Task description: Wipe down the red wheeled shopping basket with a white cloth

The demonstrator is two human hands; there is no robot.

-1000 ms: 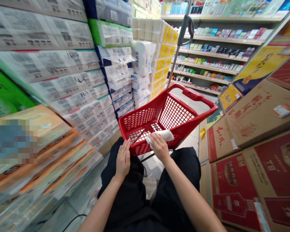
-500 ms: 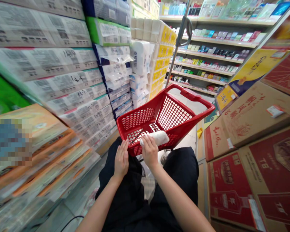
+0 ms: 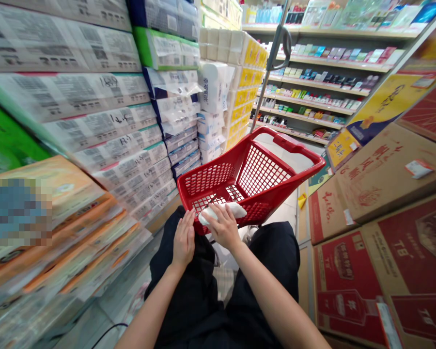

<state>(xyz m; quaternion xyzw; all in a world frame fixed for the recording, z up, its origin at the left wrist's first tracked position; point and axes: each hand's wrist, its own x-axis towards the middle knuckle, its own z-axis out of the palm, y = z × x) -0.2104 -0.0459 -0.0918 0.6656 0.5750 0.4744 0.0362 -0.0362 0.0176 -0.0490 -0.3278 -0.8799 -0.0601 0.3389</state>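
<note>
Cloth (image 3: 239,210) grasped in the right hand (image 3: 225,229) needs even pressure along the basket (image 3: 287,186); the unclenched left hand (image 3: 183,238) should steady its near side.

Wrapped packs (image 3: 109,89) stacked at left, printed cartons (image 3: 381,169) at right, stocked shelves (image 3: 334,32) beyond

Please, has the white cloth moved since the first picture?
Yes: judged against the red basket, the white cloth has moved left, closer to the left hand.
</note>
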